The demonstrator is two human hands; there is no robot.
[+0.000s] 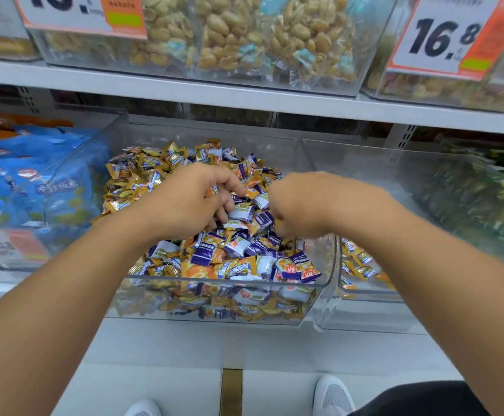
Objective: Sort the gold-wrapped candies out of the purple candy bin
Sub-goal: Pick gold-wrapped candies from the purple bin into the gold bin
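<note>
Bright, even shop light from overhead, no hard shadows; only soft shade under the upper shelf [244, 100] at 12 o'clock, where the gap behind goes dark. Glare streaks on the clear bin [223, 283] front wall, approx 6 o'clock of centre, and on the plastic walls at 3. Right hand [301, 202] smeared w/ motion blur, fingers can't be made out; left hand [190, 199] sharper. Centre candies fairly crisp. Edges soft: green packs [484, 199] at 3 o'clock blurred, blue bags [34, 181] at 9 slightly soft. Wide-angle bend: shelf line bows, price tag [445, 37] at 1 o'clock tilts outward.
</note>
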